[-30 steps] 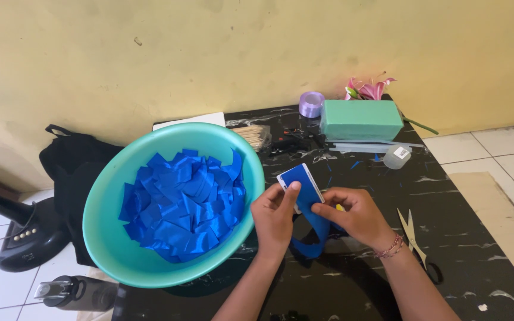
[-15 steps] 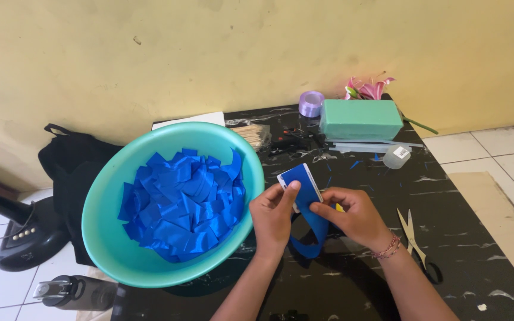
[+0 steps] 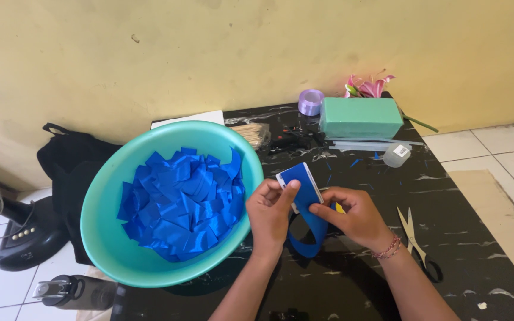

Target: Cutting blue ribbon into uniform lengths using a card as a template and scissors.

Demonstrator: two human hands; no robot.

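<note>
Both hands, left hand (image 3: 270, 213) and right hand (image 3: 352, 217), pinch the blue ribbon (image 3: 306, 202) (looped below) between them.

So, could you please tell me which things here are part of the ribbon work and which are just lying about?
In use:
left hand
right hand
blue ribbon strip
small card
teal basin of cut blue ribbon pieces

Lying about:
scissors
green foam block
lilac ribbon roll
water bottle
fan

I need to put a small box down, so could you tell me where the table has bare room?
Bare black table lies between the scissors and the green block. Crowded: the teal basin fills the left.
</note>
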